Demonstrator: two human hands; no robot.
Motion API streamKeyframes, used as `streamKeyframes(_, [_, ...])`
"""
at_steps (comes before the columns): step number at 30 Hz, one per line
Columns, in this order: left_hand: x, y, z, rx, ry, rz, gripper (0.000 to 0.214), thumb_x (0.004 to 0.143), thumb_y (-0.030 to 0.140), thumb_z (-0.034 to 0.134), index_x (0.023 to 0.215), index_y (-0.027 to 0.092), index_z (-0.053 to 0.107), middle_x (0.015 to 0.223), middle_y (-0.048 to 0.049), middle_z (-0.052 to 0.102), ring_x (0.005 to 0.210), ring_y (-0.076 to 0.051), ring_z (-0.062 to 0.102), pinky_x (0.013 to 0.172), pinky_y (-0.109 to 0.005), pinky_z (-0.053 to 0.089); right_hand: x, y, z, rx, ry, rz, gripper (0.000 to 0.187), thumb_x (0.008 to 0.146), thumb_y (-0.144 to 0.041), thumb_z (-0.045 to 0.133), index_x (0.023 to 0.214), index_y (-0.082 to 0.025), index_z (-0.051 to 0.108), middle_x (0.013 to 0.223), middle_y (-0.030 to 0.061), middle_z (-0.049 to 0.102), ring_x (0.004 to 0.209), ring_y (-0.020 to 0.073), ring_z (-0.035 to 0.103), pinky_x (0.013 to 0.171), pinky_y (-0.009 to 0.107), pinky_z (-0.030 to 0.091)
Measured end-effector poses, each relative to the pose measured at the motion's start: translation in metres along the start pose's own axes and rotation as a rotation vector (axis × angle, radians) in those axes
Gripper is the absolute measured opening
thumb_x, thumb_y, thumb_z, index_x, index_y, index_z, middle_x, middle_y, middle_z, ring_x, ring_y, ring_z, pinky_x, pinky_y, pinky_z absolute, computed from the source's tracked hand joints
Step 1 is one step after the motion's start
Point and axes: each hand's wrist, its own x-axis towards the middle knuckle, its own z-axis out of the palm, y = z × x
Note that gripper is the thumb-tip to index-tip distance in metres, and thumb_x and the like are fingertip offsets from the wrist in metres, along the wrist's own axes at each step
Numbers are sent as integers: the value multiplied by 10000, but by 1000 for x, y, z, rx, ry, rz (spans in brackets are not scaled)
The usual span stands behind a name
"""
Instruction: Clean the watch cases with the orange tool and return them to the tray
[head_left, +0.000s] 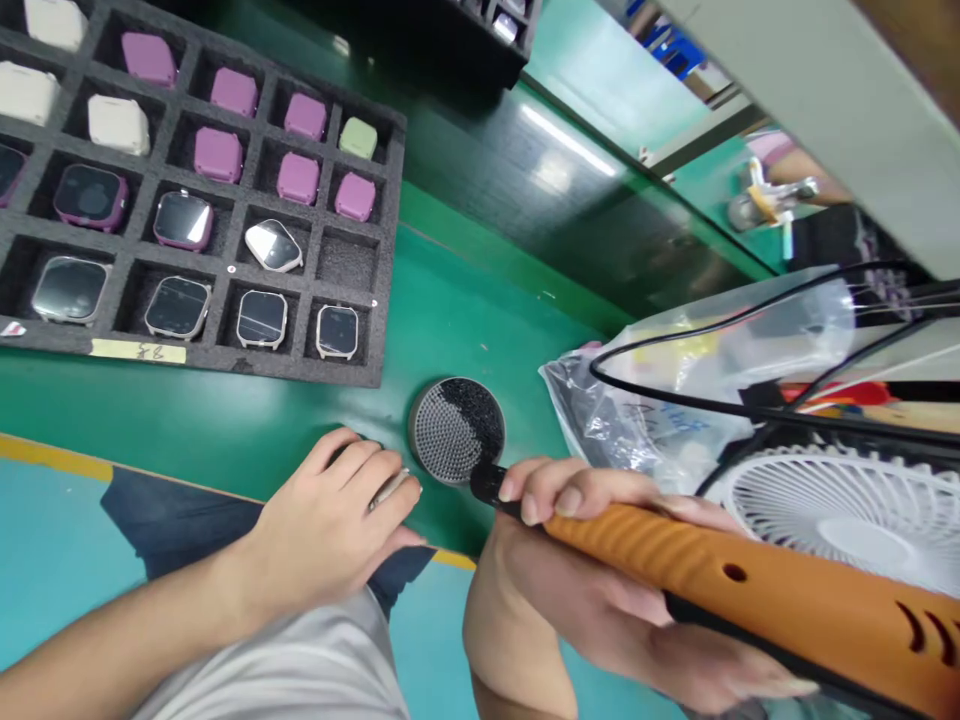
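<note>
My right hand (622, 560) is wrapped round an orange electric screwdriver (675, 560). The black nose of the screwdriver points left and reaches the near right rim of a round dish (446, 430). This dish has a grey dimpled floor, with a heap of tiny black pieces, probably screws, along its upper right side. Just left of the dish, over the bench edge, my left hand (345, 510) curls its fingers round a small smartwatch case (388, 488). Only a silvery edge and a dark bit of it show between the fingers.
A dark foam tray (300, 370) with square pockets holds several smartwatches and purple, white and green cases. On the right lie a clear plastic bag (660, 370), a black cable (675, 402) and a white fan (855, 520). Another foam tray (517, 60) stands on the dark ledge beyond.
</note>
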Motion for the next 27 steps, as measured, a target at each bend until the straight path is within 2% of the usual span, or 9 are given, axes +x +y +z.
streamKeyframes(3, [-1, 0, 2, -16, 16, -11, 185, 1077, 293, 655, 1222, 191, 711, 1220, -77, 737, 1077, -273, 630, 1069, -499, 457, -4, -4, 7, 28, 9, -11, 491, 970, -706, 563, 1183, -291, 714, 825, -15, 652, 637, 181, 572, 558, 386, 526])
streamKeyframes(5, [-2, 0, 3, -33, 26, -10, 165, 1080, 254, 647, 1215, 189, 716, 1239, -67, 750, 1084, -264, 634, 1079, -492, 455, -5, -8, 9, 18, 16, 28, 480, 973, -707, 574, 1182, -298, 713, 827, -19, 655, 647, 180, 579, 579, 389, 535])
streamKeyframes(12, [-2, 0, 3, -48, 59, -2, 143, 1074, 231, 673, 1193, 176, 732, 1268, -52, 775, 1088, -260, 637, 1070, -491, 466, -5, -8, 14, -9, 69, 53, 473, 945, -718, 629, 1158, -303, 708, 828, -25, 673, 651, 179, 581, 581, 392, 527])
streamKeyframes(15, [-4, -2, 4, -51, 52, 10, 148, 1065, 218, 688, 1197, 171, 736, 1304, -51, 771, 1103, -262, 630, 1080, -496, 467, -5, -9, 15, -11, 54, 39, 468, 937, -712, 642, 1152, -303, 719, 801, -28, 670, 631, 179, 573, 556, 384, 512])
streamKeyframes(19, [-9, -4, 6, -70, 54, 49, 216, 1078, 197, 647, 1274, 168, 734, 1369, -54, 759, 1131, -263, 622, 1079, -498, 462, -7, -14, 12, -22, 40, -30, 422, 1024, -629, 568, 1201, -276, 718, 821, -29, 644, 627, 170, 564, 535, 389, 521])
streamKeyframes(23, [-10, -6, 6, -73, 71, 80, 254, 1075, 162, 601, 1283, 175, 746, 1398, -55, 755, 1143, -274, 615, 1071, -509, 458, -14, -16, 14, -26, -11, -144, 254, 1093, -410, 545, 1270, -266, 657, 845, -45, 639, 580, 147, 581, 469, 355, 510])
streamKeyframes(27, [-7, -7, 5, -82, 85, 78, 260, 1063, 144, 580, 1247, 175, 761, 1365, -64, 761, 1137, -277, 614, 1065, -507, 460, -19, -13, 21, 15, -78, -79, 277, 1125, -385, 415, 1275, -265, 614, 870, -38, 672, 601, 146, 620, 489, 359, 543])
